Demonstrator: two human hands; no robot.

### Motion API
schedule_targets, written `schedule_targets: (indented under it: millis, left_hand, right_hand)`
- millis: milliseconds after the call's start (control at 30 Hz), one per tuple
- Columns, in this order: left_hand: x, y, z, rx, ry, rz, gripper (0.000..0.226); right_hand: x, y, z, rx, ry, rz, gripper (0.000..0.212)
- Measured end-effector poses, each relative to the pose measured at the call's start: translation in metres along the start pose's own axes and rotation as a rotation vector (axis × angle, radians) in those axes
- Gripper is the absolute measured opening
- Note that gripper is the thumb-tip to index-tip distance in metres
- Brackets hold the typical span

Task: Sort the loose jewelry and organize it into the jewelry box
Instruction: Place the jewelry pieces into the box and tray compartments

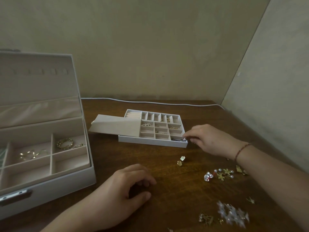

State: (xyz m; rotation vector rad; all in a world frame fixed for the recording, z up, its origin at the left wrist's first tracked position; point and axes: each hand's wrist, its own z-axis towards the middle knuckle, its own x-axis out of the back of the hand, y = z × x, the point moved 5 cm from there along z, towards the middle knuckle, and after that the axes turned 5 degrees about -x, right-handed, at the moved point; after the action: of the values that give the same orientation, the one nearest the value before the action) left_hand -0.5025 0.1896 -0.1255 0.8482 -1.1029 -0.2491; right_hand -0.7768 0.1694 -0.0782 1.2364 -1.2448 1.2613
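Dark wooden table [167, 190] set in a corner of plain walls. A pale cable [150, 102] runs along the far edge.

Jewelry box [50, 185], grey-white, at near left, lid [38, 84] raised. Its lower section is divided into compartments: gold bangles [64, 143] in the far right compartment, a thin gold chain [31, 154] in the one left of it. The two near compartments on that side look bare.

Divided tray [153, 142] sits apart from the box, toward the middle of the table. A flat beige insert [117, 125] lies tilted over its left part. Several of the exposed small cells hold tiny gold pieces; a pearl-like piece [147, 124] sits in one cell just right of the insert. Ring rolls [133, 115] show at the far left corner.

Right hand [212, 139]: reaches to the near right corner of the tray, thumb and forefinger pinched together at the rim over a dark, thin piece [178, 140] lying in the corner cell. Whether the fingertips actually grip it cannot be told. A red string bracelet [241, 150] is on the wrist.

Left hand [127, 190]: rests on the table near centre, fingers loosely curled, holding nothing.

Loose jewelry on the table, right side:
- two small gold flower pieces [181, 160] just near the tray;
- a cluster with pearls and gold flowers [220, 174] under the right forearm;
- a pale blurred flower-shaped piece [232, 214] and a gold piece [205, 218] at the near edge.
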Motion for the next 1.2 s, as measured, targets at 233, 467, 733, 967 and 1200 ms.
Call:
schedule_targets:
  millis: [233,467,733,967,1200]
  left_hand:
    - [0.000,0.000,0.001,0.013,-0.016,0.006,0.025]
    - [0.000,0.001,0.001,0.016,-0.013,-0.004,0.025]
    - [0.000,0.001,0.001,0.019,-0.014,-0.006,0.025]
    - [0.000,0.001,0.001,0.010,-0.014,-0.007,0.024]
    - [0.001,0.004,0.000,0.026,-0.025,0.004,0.024]
  right_hand:
    - [0.020,-0.001,0.015,-0.069,0.176,0.212,0.024]
    - [0.006,-0.008,0.045,-0.220,0.174,0.389,0.015]
    - [0.005,-0.004,0.045,-0.238,0.194,0.399,0.006]
    - [0.012,-0.018,0.026,-0.154,-0.029,0.137,0.009]
    - [0.005,-0.027,0.032,-0.180,-0.073,0.188,0.015]
